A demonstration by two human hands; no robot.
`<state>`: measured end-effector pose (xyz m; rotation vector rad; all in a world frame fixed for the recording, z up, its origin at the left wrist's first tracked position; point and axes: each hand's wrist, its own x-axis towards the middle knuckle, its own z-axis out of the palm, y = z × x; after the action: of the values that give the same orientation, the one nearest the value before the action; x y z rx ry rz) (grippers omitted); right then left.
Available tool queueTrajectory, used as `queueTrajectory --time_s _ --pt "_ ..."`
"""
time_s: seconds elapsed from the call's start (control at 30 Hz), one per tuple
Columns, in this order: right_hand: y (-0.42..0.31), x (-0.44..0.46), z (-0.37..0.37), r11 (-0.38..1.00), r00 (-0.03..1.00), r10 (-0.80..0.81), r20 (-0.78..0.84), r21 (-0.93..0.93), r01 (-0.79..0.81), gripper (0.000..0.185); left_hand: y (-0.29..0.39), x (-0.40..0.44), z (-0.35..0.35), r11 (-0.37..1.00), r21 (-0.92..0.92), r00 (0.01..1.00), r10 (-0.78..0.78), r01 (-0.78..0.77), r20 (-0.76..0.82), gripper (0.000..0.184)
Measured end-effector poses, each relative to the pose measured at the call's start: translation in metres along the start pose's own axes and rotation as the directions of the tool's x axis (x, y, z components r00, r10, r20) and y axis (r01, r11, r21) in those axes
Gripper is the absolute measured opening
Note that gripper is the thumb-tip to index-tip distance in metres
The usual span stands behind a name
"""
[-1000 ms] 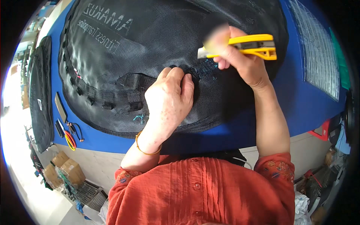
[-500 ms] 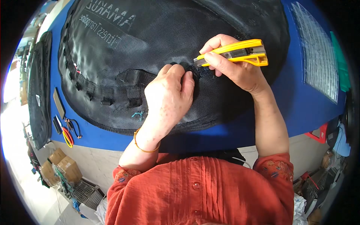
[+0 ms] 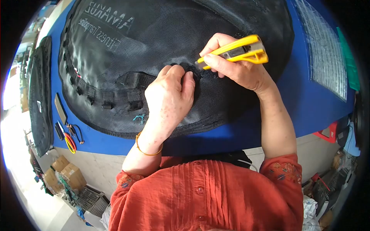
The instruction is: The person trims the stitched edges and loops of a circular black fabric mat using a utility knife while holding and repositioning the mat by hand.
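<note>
A large black mesh trampoline mat (image 3: 162, 34) with a looped strap along its edge lies on the blue table. My left hand (image 3: 169, 94) is closed on the mat's strap near the middle, its fingertips hidden in the dark folds. Just to its right, my right hand (image 3: 237, 67) holds a yellow utility knife (image 3: 241, 50), the blade pointing left and down at the strap beside my left fingers. Teal thread scraps (image 3: 139, 118) lie on the mat below the strap.
Red-handled scissors (image 3: 70, 142), small black-handled snips (image 3: 79, 134) and a dark flat bar (image 3: 60, 108) rest on the blue table (image 3: 104, 144) at the left. Another folded black piece (image 3: 40, 96) stands at the far left. Clear ribbed sheets (image 3: 325, 50) lie at the right.
My right hand has brought the knife down and left to the strap beside my left hand. My left hand keeps its grip, and the mat has shifted slightly.
</note>
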<state>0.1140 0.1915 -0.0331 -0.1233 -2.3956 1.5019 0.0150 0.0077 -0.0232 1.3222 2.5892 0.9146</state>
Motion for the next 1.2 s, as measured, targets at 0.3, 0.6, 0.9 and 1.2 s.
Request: queueTrajectory --time_s 0.3,0.6,0.9,1.2 --pt "0.014 -0.001 0.003 0.985 0.988 -0.152 -0.029 -0.091 0.149 0.019 0.000 0.000 0.001 1.000 0.005 1.000 -0.004 0.004 0.004 0.019" --pt "0.011 0.000 0.001 0.991 0.992 -0.126 -0.013 -0.053 0.125 0.017 0.000 0.000 0.001 1.000 0.022 1.000 -0.004 0.004 0.004 0.020" --pt "0.000 -0.001 -0.003 0.997 0.998 -0.062 0.015 -0.053 0.063 0.018 0.000 -0.001 0.000 1.000 0.007 1.000 0.002 -0.001 -0.012 0.021" --pt "0.007 -0.004 -0.008 0.997 0.995 -0.059 0.082 -0.053 0.063 0.015 -0.001 0.000 0.001 1.000 0.009 1.000 0.007 -0.007 -0.009 0.022"
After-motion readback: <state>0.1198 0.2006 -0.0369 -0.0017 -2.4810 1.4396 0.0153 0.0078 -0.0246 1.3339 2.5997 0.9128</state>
